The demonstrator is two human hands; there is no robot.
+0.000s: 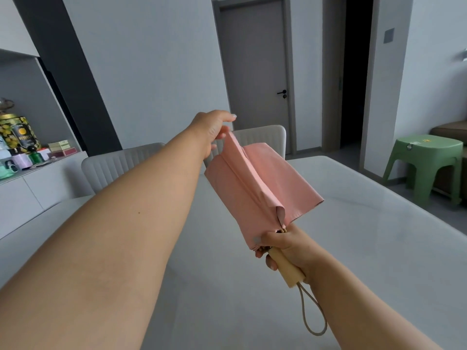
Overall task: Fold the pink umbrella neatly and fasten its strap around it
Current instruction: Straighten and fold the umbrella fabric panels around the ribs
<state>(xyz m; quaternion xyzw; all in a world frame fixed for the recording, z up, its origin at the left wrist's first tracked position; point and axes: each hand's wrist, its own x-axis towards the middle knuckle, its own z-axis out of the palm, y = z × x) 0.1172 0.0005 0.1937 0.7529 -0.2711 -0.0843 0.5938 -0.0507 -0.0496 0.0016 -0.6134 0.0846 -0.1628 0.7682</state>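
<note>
One pink umbrella (255, 183), two hands gripping, right hand (285, 246) on handle (285, 267), left hand (214, 130) pinching

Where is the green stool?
In the head view, the green stool stands on the floor at the far right, beyond the white table and right of the dark doorway.

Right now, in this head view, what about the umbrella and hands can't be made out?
- Strap: not visible on the umbrella; pink folds may hide it.
- Ribs and shaft: covered by the canopy, only tips show above the right hand.
- Handle: partly wrapped by that hand's grip.
- Left hand: its fingertips pinching the canopy's top edge are partly hidden behind the fabric.
- Tin labels on the left shelf: too small to read.
</note>
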